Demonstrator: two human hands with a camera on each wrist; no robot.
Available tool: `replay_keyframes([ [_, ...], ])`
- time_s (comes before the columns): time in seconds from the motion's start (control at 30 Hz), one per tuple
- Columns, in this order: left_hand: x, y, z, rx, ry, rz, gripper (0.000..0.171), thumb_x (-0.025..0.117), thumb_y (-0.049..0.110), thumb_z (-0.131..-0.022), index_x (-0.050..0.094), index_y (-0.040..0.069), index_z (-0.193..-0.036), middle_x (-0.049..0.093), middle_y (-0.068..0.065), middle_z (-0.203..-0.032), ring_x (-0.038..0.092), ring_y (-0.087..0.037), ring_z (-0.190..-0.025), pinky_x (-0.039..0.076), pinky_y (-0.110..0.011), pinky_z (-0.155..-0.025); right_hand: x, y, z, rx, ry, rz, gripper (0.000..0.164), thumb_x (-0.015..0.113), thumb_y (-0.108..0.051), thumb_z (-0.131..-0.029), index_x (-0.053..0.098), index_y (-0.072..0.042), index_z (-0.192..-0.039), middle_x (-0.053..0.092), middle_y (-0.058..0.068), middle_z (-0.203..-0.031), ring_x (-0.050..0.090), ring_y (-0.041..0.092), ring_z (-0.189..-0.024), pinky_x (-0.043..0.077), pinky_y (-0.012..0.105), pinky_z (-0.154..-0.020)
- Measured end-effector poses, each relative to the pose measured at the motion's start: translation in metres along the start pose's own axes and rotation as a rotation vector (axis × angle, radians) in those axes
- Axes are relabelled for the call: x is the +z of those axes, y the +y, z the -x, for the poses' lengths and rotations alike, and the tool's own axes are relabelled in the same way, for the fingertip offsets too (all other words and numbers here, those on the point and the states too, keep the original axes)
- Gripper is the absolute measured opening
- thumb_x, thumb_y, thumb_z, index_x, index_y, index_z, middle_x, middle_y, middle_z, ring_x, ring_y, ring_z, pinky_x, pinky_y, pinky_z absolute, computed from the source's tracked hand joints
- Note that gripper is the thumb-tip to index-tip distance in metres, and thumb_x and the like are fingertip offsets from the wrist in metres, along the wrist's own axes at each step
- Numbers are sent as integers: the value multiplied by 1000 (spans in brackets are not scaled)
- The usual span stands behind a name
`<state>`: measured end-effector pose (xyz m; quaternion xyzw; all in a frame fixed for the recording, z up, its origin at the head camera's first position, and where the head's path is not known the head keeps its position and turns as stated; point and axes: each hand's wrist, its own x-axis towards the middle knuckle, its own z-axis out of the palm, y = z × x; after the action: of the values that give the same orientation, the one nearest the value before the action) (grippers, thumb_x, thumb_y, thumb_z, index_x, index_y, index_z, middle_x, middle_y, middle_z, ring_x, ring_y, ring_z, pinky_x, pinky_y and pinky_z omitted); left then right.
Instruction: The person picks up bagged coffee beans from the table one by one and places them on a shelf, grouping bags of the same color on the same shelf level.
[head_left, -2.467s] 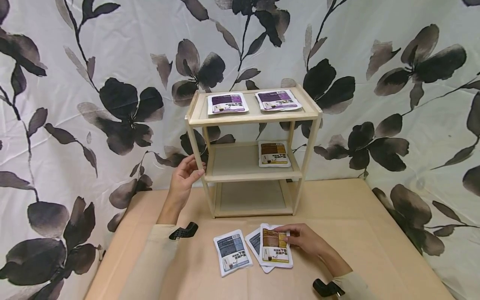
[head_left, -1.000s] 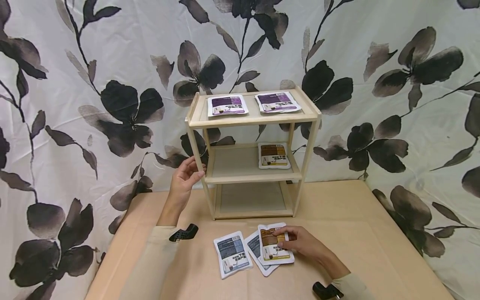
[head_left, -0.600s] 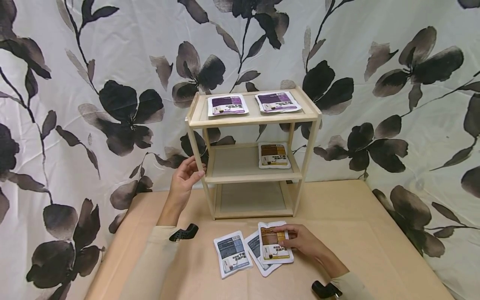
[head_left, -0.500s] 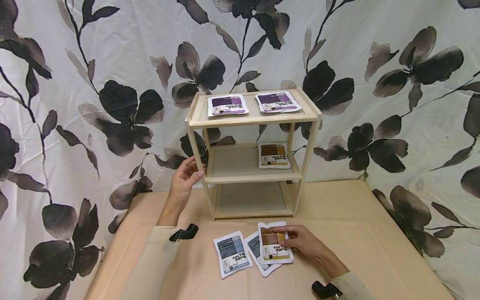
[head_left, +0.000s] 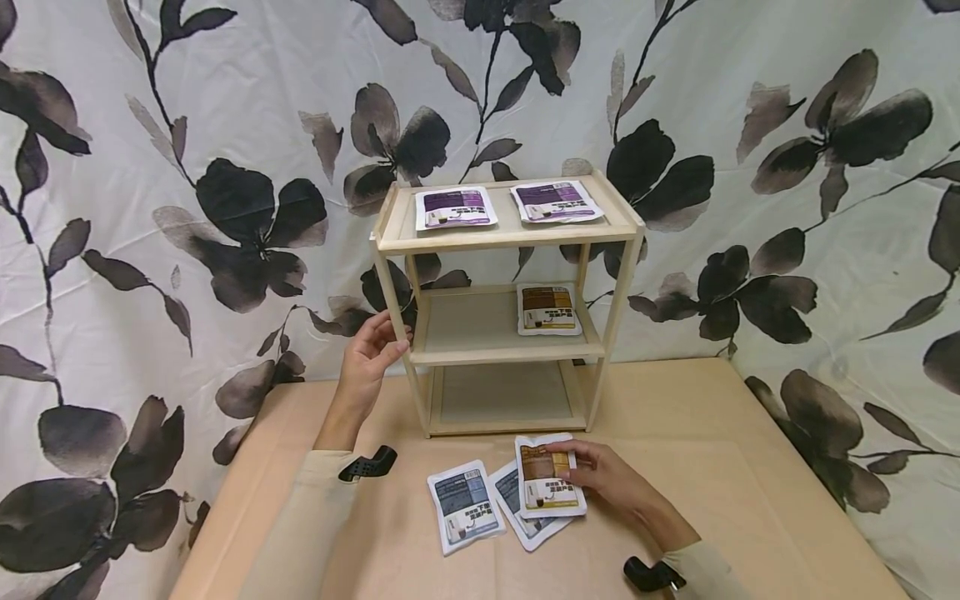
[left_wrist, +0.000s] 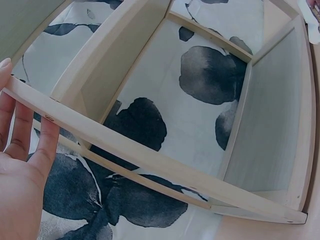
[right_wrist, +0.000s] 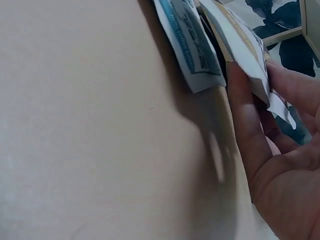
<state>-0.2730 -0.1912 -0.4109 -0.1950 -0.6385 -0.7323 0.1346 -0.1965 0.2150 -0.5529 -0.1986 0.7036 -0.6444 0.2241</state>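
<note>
In the head view, my right hand (head_left: 618, 492) pinches a brown-and-yellow flat pouch (head_left: 551, 497) between thumb and fingers. In the right wrist view this pouch (right_wrist: 242, 47) is seen edge-on, tilted, close beside a blue pouch (right_wrist: 192, 50). It partly covers one blue-and-white pouch (head_left: 528, 533) on the table; a second blue-and-white pouch (head_left: 465, 507) lies just left. My left hand (head_left: 362, 367) grips the front left post of a small wooden shelf rack (head_left: 510, 358), thumb in front. The left wrist view shows its fingers around that post (left_wrist: 120, 143).
Two purple pouches, a left one (head_left: 455, 208) and a right one (head_left: 557, 202), lie on the rack's top tier. Another brown pouch (head_left: 549, 309) sits at the right of the middle tier. The rack's bottom tier (head_left: 506, 393) shows a bare panel. A floral cloth (head_left: 750, 192) hangs behind the table.
The right hand and its brown pouch have shifted slightly toward the rack, so more of the blue pouch beneath shows. My left hand has stayed on the post.
</note>
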Motion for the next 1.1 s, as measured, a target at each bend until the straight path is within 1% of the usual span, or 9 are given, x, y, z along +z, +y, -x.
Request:
replay_keyframes([
  [0.13,0,0,0,-1,-3,4,52,67,-6,-93,46,-10,-140,62,-25,-117,60,-27,-107,52,-26,-90,1,-7,-1,3,13,-38,54,63,-3,-99,43,6,-148,58,34,-130,69,25,-101,60,35,-81],
  [0.2,0,0,0,1,-4,9,51,67,-6,-93,48,-9,-140,62,-27,-117,60,-31,-107,52,-26,-89,2,-11,-1,12,23,-50,57,64,-4,-98,41,5,-149,61,32,-125,71,24,-96,60,33,-74],
  [0.37,0,1,0,8,-3,16,47,68,-6,-93,56,1,-137,61,-30,-117,62,-29,-107,53,-27,-90,2,-22,-3,6,32,-34,59,67,-5,-97,42,-2,-150,65,27,-116,69,21,-82,47,27,-56],
  [0.5,0,1,0,6,-2,16,46,67,-6,-93,59,7,-137,65,-20,-115,62,-29,-107,52,-26,-90,2,-31,-3,-12,21,-25,57,65,-5,-98,43,-3,-150,65,27,-119,72,26,-91,58,34,-66],
  [0.63,0,1,-1,-2,3,8,47,67,-5,-93,60,10,-137,62,-26,-117,60,-32,-107,52,-26,-90,3,-39,-4,-2,22,-32,56,65,-6,-98,43,-4,-150,64,28,-124,72,32,-99,61,42,-79],
  [0.77,-2,-1,-3,-10,0,7,47,68,-4,-93,60,10,-137,56,-36,-120,59,-35,-108,52,-26,-90,7,-48,-7,27,40,-14,57,67,-10,-98,44,-8,-151,62,27,-128,71,33,-100,61,44,-79],
  [0.87,-4,-3,-6,-14,-4,14,47,68,-4,-93,60,9,-137,59,-31,-119,58,-40,-110,53,-27,-90,9,-53,-9,35,41,-15,58,67,-11,-98,43,-9,-152,60,28,-130,71,33,-102,61,46,-80],
  [1.0,-7,-6,-8,-15,-10,16,46,67,-5,-93,60,10,-136,67,-13,-113,58,-39,-110,53,-27,-90,13,-63,-10,16,18,-48,60,65,-8,-99,39,-7,-153,59,30,-131,70,34,-104,60,48,-81],
  [1.1,-9,-7,-11,-11,-16,17,46,67,-5,-93,60,10,-136,65,-19,-115,60,-32,-108,52,-27,-91,15,-72,-13,-7,2,-62,60,64,-6,-99,38,-7,-154,59,30,-130,70,33,-105,60,46,-82],
])
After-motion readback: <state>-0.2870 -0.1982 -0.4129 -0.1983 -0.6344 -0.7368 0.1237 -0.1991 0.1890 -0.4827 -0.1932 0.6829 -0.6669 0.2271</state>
